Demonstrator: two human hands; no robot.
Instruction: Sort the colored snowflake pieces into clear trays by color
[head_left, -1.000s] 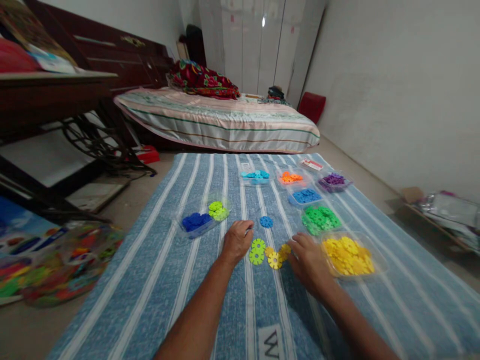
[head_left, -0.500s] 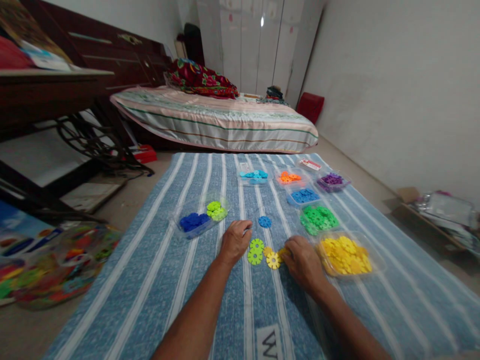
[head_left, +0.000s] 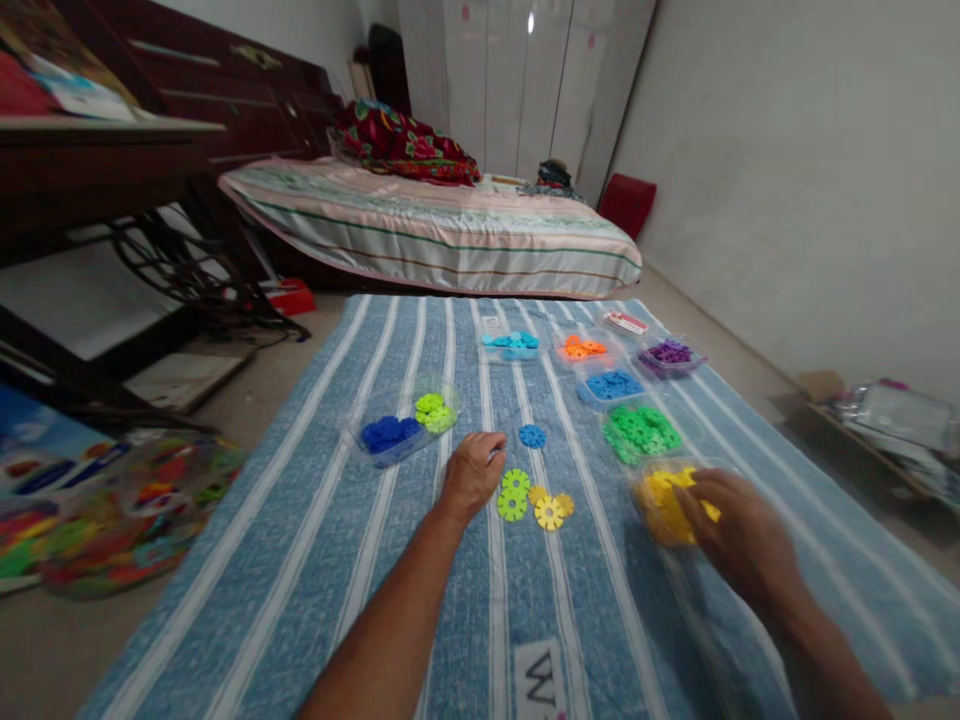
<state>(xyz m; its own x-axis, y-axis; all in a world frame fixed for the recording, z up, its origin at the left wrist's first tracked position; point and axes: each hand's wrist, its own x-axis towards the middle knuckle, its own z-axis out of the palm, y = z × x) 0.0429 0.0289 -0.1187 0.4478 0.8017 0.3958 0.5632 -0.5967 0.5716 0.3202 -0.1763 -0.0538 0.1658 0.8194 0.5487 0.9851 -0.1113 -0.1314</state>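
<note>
My left hand point(head_left: 472, 474) rests on the cloth with its fingers curled closed; whatever they may hold is hidden. Beside it lie light-green notched discs point(head_left: 514, 496), joined in a pair. Just right of those, yellow notched discs point(head_left: 550, 513) form a small joined cluster. A single blue notched disc point(head_left: 532, 436) lies a little farther off. My right hand point(head_left: 739, 525) is blurred over the clear tub of yellow discs point(head_left: 664, 505), its fingertips at the heap. Whether they grip a disc cannot be made out.
Tubs of green discs point(head_left: 641, 433), blue discs point(head_left: 613, 387), orange discs point(head_left: 583, 347), purple discs point(head_left: 670, 353) and light-blue discs point(head_left: 513, 342) stand beyond. At left, a tub holds dark-blue discs point(head_left: 390, 434) and lime discs point(head_left: 435, 411). A striped cloth point(head_left: 300, 560) covers the table.
My right hand has moved right, from the yellow cluster to the yellow tub. The cluster now lies untouched on the cloth. My left hand stays beside the green pair.
</note>
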